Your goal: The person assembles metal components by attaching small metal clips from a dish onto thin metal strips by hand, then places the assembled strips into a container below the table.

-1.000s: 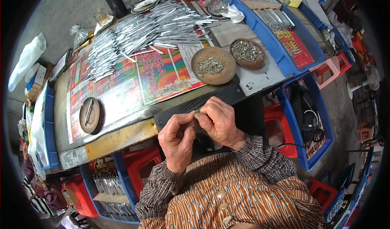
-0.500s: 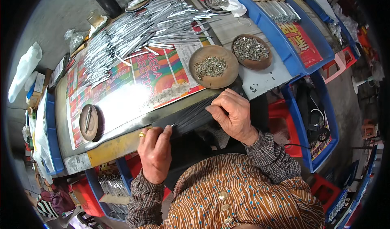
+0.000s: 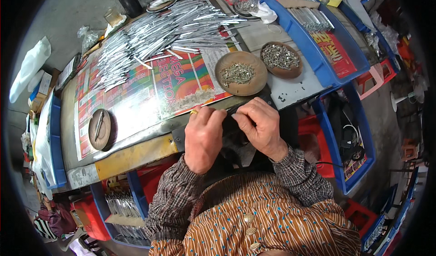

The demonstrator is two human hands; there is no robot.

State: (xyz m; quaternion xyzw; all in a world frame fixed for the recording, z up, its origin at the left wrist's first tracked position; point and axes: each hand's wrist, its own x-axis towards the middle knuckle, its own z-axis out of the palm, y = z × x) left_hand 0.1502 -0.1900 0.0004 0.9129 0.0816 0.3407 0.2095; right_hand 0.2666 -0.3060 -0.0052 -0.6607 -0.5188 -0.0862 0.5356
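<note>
My left hand (image 3: 203, 138) is closed at the table's front edge, thumb and fingers pinched together, with a yellow ring on one finger. My right hand (image 3: 259, 128) is also closed in a pinch just beside it, the fingertips a short gap apart. Whatever the fingers hold is too small or hidden to make out. Just beyond the hands stands a round wooden plate (image 3: 258, 65) with a pile of small brass-coloured pieces. Behind it to the right, a wooden bowl (image 3: 290, 74) holds small silvery metal bits.
A large heap of thin silvery metal strips (image 3: 150, 40) covers the back of the table on printed sheets (image 3: 150, 90). At the left, a small wooden dish (image 3: 106, 139) carries a slender metal tool (image 3: 98, 125). Blue trays (image 3: 333, 77) stand at the right, with red stools (image 3: 309, 131) below.
My left hand has moved right and up, toward my right hand, which stays nearly in place. A small pale tip seen at the left fingertips earlier no longer shows.
</note>
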